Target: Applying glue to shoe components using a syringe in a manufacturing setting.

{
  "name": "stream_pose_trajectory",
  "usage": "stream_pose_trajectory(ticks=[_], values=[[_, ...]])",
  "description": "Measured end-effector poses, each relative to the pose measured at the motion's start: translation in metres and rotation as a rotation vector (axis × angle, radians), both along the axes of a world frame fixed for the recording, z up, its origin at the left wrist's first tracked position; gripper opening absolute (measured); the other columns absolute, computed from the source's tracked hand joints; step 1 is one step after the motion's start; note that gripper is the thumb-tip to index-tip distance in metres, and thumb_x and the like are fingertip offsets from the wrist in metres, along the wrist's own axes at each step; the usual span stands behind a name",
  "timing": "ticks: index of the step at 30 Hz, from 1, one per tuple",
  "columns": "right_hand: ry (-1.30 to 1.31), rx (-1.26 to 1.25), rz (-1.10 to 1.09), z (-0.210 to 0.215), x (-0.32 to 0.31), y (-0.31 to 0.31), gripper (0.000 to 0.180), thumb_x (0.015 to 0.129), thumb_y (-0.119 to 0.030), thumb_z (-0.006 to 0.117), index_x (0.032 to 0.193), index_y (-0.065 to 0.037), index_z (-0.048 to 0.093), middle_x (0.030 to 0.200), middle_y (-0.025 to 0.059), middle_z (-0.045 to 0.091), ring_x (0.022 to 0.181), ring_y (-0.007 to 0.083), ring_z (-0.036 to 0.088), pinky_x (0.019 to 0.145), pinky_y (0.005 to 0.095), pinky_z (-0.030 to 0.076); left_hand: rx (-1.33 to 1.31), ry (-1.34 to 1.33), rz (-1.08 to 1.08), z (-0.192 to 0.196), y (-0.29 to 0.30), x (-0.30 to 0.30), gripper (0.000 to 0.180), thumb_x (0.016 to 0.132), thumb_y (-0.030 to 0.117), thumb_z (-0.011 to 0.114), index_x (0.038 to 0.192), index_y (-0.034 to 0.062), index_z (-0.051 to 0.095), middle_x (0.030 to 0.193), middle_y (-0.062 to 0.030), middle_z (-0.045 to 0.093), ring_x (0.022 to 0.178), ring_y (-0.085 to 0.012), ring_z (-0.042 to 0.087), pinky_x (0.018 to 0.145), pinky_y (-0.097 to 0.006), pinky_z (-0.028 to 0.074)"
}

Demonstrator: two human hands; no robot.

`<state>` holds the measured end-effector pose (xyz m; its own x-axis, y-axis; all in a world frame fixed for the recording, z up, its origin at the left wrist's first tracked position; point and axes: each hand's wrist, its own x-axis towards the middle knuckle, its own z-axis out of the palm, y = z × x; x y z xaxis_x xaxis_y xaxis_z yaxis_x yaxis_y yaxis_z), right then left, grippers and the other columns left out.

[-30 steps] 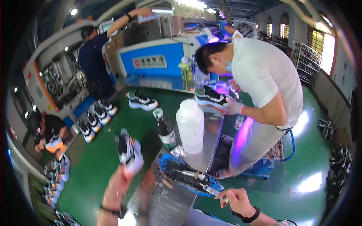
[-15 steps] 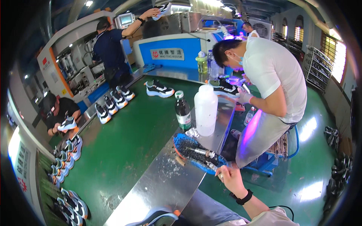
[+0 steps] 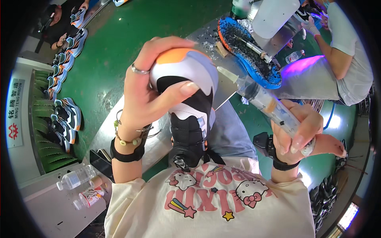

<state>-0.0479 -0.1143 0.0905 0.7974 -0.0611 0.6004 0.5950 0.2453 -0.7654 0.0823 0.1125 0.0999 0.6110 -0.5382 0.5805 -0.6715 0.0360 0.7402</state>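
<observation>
My left hand point(image 3: 139, 93) wraps round the toe of a white, black and orange sneaker point(image 3: 182, 73), its thumb pressed on the upper. The shoe's toe points away and its black collar is close to my shirt. In my right hand point(image 3: 301, 127) is a clear syringe point(image 3: 264, 99), gripped by its barrel. Its pale conical tip is beside the right side of the toe; I cannot tell whether they touch. Beyond it, a blue shoe sole point(image 3: 272, 79) covered in black crumbs lies on the metal bench edge, with another syringe point(image 3: 254, 48) resting on it.
Behind the sole stand a large white plastic bottle point(image 3: 274, 18) and a green-labelled bottle point(image 3: 241, 8). The green conveyor belt point(image 3: 115, 43) spreads out at left, with several sneakers point(image 3: 67, 117) along its far side. Clear bottles point(image 3: 77, 177) lie at lower left. A co-worker point(image 3: 351, 51) sits at right.
My view has tilted down. My left hand has come into view on the sneaker, now raised before me. My right hand has moved from the sole and holds a syringe beside the shoe.
</observation>
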Motion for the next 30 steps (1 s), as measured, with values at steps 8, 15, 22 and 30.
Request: stream_pose_trajectory(ticks=[8, 15, 22, 30], values=[[0.069, 0.137, 0.051, -0.002, 0.003, 0.004, 0.087, 0.072, -0.081, 0.018, 0.06, -0.005, 0.059, 0.046, 0.0046, 0.051, 0.034, 0.0137, 0.034, 0.044, 0.0294, 0.026, 0.134, -0.057, -0.068, 0.0, -0.009, 0.002, 0.065, 0.075, 0.04, 0.068, 0.115, -0.0071, 0.046, 0.113, -0.0154, 0.054, 0.097, -0.0184, 0.054, 0.085, -0.029, 0.042], [0.206, 0.151, 0.088, -0.008, 0.008, -0.009, 0.073, 0.073, -0.08, 0.031, 0.058, -0.012, 0.055, 0.048, 0.0091, 0.05, 0.038, 0.0153, 0.04, 0.054, 0.0271, 0.04, 0.143, -0.022, -0.076, 0.001, -0.009, 0.006, 0.068, 0.076, 0.044, 0.066, 0.116, -0.0076, 0.044, 0.113, -0.017, 0.055, 0.097, -0.0194, 0.056, 0.083, -0.029, 0.044], [0.223, 0.092, 0.121, -0.023, 0.01, -0.008, 0.076, 0.074, -0.081, 0.029, 0.057, -0.012, 0.056, 0.045, 0.0059, 0.048, 0.041, 0.0176, 0.039, 0.06, 0.0324, 0.038, 0.134, -0.136, 0.193, -0.015, 0.005, 0.016, 0.078, 0.08, 0.06, 0.053, 0.117, -0.0071, 0.044, 0.111, -0.0161, 0.055, 0.097, -0.0194, 0.055, 0.085, -0.03, 0.041], [0.333, 0.119, 0.02, -0.063, 0.021, 0.011, 0.072, 0.082, -0.067, 0.026, 0.055, -0.006, 0.053, 0.047, 0.0091, 0.051, 0.041, 0.0222, 0.04, 0.051, 0.0339, 0.035, 0.105, -0.152, 0.369, -0.039, 0.019, 0.043, 0.072, 0.09, 0.059, 0.031, 0.12, -0.0053, 0.045, 0.101, -0.0117, 0.06, 0.092, -0.0178, 0.058, 0.083, -0.03, 0.044]])
